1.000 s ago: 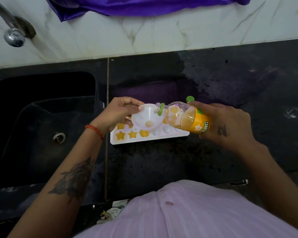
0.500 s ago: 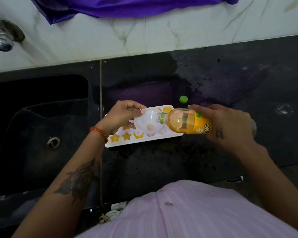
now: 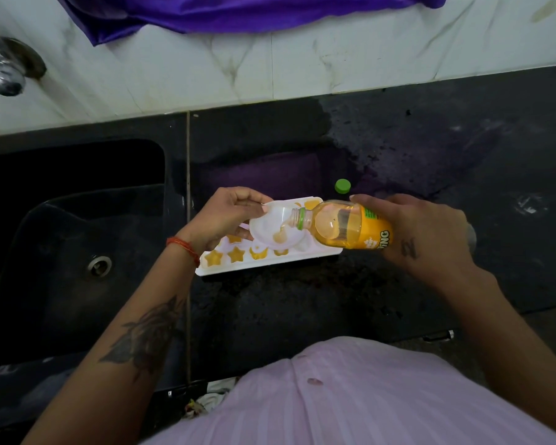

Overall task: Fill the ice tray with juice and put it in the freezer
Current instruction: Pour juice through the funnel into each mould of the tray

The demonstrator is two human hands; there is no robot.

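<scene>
Juice now runs from the bottle (image 3: 350, 227) gripped in the right hand (image 3: 430, 234) into the funnel (image 3: 278, 231) pinched by the left hand (image 3: 223, 220); another ice tray (image 3: 270, 256) cell fills.

Kitchen, black sink (image 3: 77, 239), tap (image 3: 2, 77), granite counter (image 3: 430, 175)

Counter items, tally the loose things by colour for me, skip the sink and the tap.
White: 2, the ice tray and funnel
Orange: 1, the juice bottle
Green: 1, the bottle cap
Purple: 1, the cloth on the tiled ledge
Total: 5
</scene>
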